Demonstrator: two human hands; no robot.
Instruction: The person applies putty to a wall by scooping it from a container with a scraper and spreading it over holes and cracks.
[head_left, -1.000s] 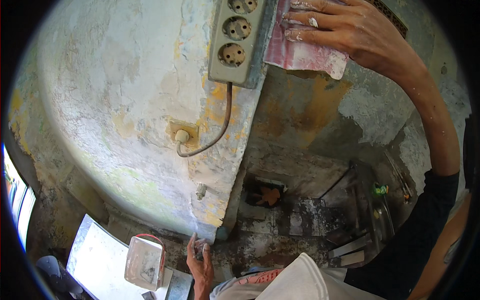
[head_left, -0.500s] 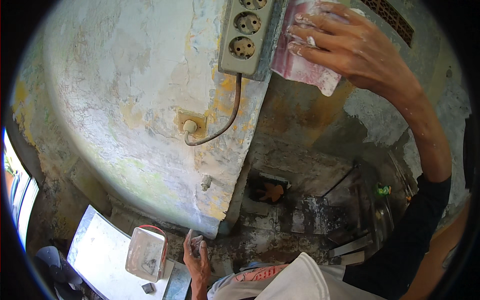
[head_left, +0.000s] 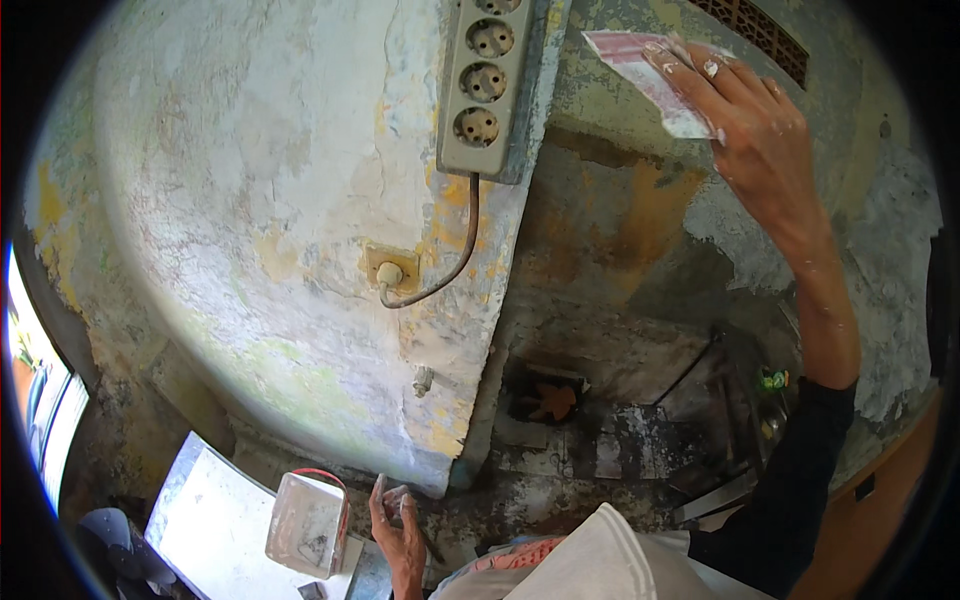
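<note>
Right hand (head_left: 755, 125) presses sandpaper (head_left: 650, 75) — wall (peeling).

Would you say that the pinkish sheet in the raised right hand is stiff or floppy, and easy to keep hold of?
The pinkish sheet looks thin and bendable: it curves under the right hand against the wall. It is probably light, since spread fingers alone keep it up. Its dusty surface and the pale dust on the hand may make it slip.
</note>
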